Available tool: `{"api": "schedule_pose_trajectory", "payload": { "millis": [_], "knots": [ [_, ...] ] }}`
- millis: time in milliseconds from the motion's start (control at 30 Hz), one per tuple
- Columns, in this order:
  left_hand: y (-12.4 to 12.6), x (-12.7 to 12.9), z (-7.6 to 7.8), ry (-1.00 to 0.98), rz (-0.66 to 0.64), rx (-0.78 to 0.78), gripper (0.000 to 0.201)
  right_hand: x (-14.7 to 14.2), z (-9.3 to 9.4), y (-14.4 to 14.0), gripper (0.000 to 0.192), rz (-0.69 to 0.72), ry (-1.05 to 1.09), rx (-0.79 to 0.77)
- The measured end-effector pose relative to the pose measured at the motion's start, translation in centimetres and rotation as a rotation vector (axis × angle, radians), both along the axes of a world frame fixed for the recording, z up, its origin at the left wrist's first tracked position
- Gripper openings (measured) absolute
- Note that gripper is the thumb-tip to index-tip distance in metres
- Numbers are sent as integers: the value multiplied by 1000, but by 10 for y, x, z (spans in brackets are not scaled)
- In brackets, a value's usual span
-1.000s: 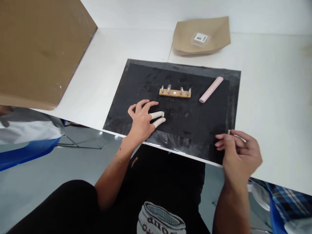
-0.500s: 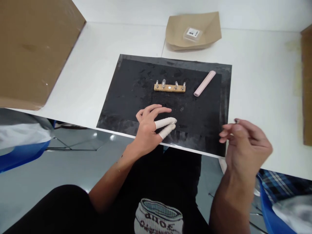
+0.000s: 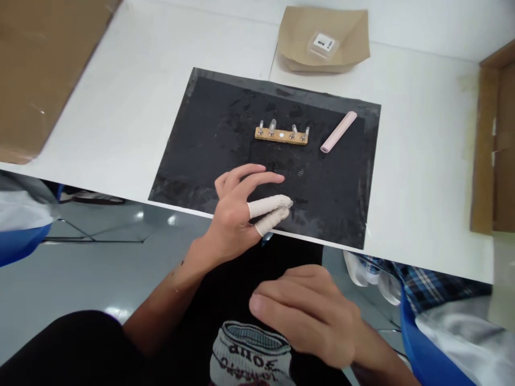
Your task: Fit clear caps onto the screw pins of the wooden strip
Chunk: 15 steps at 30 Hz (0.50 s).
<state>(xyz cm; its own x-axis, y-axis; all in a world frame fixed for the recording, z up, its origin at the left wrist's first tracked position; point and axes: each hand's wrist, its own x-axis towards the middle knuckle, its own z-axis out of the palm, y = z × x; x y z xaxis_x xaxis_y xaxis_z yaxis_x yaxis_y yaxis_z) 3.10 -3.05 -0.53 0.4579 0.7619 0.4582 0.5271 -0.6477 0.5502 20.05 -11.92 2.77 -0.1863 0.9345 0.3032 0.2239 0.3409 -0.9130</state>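
Note:
My left hand [image 3: 241,212] is above the front of the black mat [image 3: 225,145]. White finger cots [image 3: 269,205] cover its thumb and index finger, which are pinched together at the tips. A tiny clear or shiny bit seems to show there, too small to name. The other fingers are loosely bent. Over my lap, off the table's front edge, my right hand [image 3: 308,311] is closed; whatever its fingers hold is hidden. Beyond the left hand lies a tan strip [image 3: 281,136] with several small clear-capped metal pieces standing on it. A pink stick-shaped object [image 3: 338,132] lies to its right.
A brown paper tray [image 3: 293,40] at the back holds a small clear box [image 3: 323,44] with a label. Cardboard [image 3: 44,69] stands on the left, and a cardboard box [image 3: 483,155] on the right. Below my right hand is a pale can-like shape [image 3: 249,354] with lettering.
My right hand has swung from the mat's right edge leftward and down over my lap; the small dark thing at its fingertips is now out of sight. My left hand keeps its pinch. The view shifted.

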Motion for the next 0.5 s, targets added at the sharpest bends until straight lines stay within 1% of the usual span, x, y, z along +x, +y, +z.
{"api": "schedule_pose_trajectory", "payload": {
  "millis": [33, 100, 133, 167, 200, 233, 267, 300, 333, 400, 433, 467, 500],
  "knots": [
    [0, -2, -1, -1, 7, 5, 9, -1, -1, -1, 22, -22, -52, 26],
    [1, -4, -2, 2, 15, 1, 9, -2, -4, -2, 40, -234, -44, 41],
    [0, -4, -3, 2, 13, -4, 9, -2, -6, -3, 49, -300, -9, 17],
    [0, -5, -3, 4, 8, -11, 8, -1, -8, -3, 53, -259, 6, -12],
    [0, -4, -4, 4, 3, -17, 8, 0, -9, -2, 53, -135, -12, -29],
    [-1, -4, -4, 4, -1, -20, 8, 2, -9, -2, 49, -3, -32, -32],
    [-2, -4, -4, 1, -3, -19, 8, 5, -9, -1, 43, 85, -42, -29],
    [-2, -3, -4, 0, -6, -18, 8, 7, -9, 0, 37, 87, -41, -10],
    [-2, -3, -4, -1, -8, -17, 8, 8, -8, 1, 34, -22, -3, 10],
    [-3, -2, -4, -4, -19, -23, 7, 9, -8, 1, 39, -281, 178, -36],
    [-3, -2, -4, -3, -30, -30, 7, 8, -7, 0, 42, -291, 266, -92],
    [-3, -1, -3, -1, -44, -38, 7, 7, -7, -1, 41, -190, 295, -135],
    [-2, -1, -3, 2, -57, -47, 7, 5, -7, -1, 39, -34, 264, -140]
  ]
}}
